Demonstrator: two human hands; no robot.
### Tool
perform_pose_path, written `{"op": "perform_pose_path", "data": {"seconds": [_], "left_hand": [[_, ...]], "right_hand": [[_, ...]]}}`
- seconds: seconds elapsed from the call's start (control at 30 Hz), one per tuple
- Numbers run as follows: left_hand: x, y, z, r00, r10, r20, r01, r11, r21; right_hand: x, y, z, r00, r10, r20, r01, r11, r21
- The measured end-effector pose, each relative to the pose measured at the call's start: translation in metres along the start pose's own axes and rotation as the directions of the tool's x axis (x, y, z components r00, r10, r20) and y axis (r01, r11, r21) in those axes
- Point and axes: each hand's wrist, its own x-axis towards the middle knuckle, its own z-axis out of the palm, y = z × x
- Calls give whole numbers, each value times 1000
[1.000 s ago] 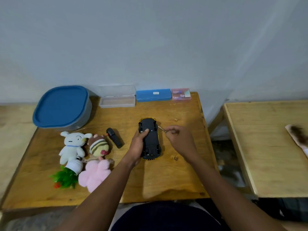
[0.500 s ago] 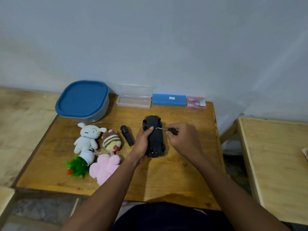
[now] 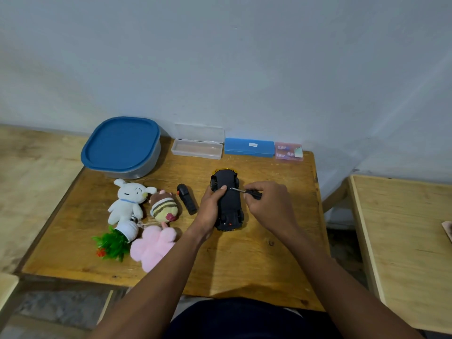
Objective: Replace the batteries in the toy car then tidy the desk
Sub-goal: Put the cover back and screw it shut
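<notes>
Black underside of the toy car (image 3: 228, 204) faces up at frame centre, on the desk (image 3: 244, 260). My left hand (image 3: 210, 209) clamps its side, thumb on top. My right hand (image 3: 267, 204) pinches the screwdriver (image 3: 245, 192) — a second ago the tip sat off the car's edge, now it's on the chassis. I judge unscrewing the battery cover is starting — batteries not yet swapped.

Pale wall (image 3: 244, 57), wooden desk (image 3: 244, 265), second table (image 3: 403, 241)

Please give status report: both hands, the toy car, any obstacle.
Left hand steadies toy car, upside down on desk. Right hand holds screwdriver, tip on underside. No obstacle.
</notes>
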Motion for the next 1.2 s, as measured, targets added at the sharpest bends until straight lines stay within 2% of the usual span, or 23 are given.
{"op": "perform_pose_path", "data": {"seconds": [0.57,1.2], "left_hand": [[-1,4,2,1000,18,10,-18,1000,19],[-1,10,3,995,103,13,-104,982,157]], "right_hand": [[2,-1,-3,1000,1,3,-1,1000,-5],[17,0,-11,990,-98,98,107,990,-94]]}}
